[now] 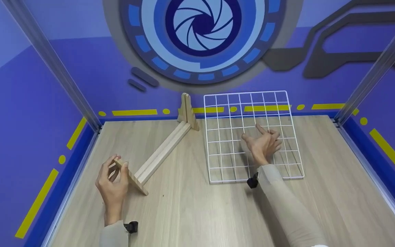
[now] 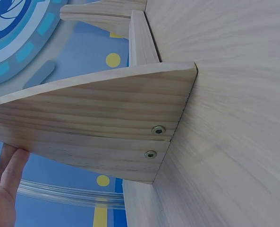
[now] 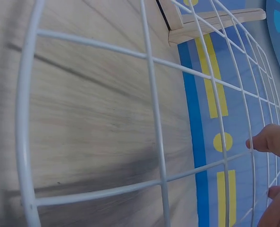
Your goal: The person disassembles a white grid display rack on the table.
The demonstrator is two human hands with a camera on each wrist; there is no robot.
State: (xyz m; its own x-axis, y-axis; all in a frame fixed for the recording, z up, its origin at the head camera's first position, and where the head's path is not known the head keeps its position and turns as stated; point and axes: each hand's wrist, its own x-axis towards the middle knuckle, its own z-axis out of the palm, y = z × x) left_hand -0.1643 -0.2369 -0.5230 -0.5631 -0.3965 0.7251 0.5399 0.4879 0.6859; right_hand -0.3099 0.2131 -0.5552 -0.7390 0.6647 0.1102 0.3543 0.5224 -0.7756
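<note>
A pale wooden stand point(image 1: 166, 151) lies across the left half of the table, a grooved bar joining two upright end pieces. My left hand point(image 1: 112, 185) pinches the top of the near end piece point(image 1: 130, 175) between thumb and fingers. Two metal screw heads show low on that end piece's outer face point(image 2: 97, 113) in the left wrist view. To the right, a white wire grid point(image 1: 231, 141) leans tilted, its top edge up in front of the back wall. My right hand point(image 1: 264, 142) grips the grid's wires near its middle, the thumb point(image 3: 261, 142) against a wire.
The far end piece point(image 1: 188, 111) of the stand rises close to the back wall and the grid's left edge. Blue printed walls point(image 1: 81, 61) with metal corner posts point(image 1: 63, 82) enclose the wooden table point(image 1: 190, 212) at the back and both sides.
</note>
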